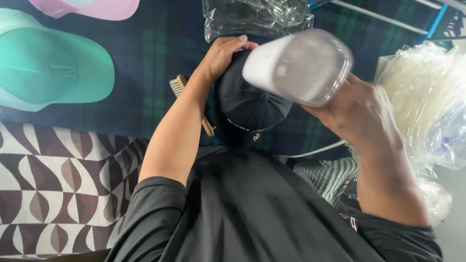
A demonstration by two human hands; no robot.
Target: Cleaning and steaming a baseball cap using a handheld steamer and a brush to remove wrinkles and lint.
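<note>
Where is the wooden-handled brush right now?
The wooden-handled brush lies on the dark plaid cloth, left of centre, partly hidden under the left forearm, beside the black cap.

Soft even daylight; near white appliance motion-blurred.

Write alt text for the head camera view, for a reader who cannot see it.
A person's left hand grips a black cap, while the right hand holds a blurred white and clear handheld appliance against it. A teal cap, a pink cap and a wooden brush lie on dark plaid cloth.
</note>
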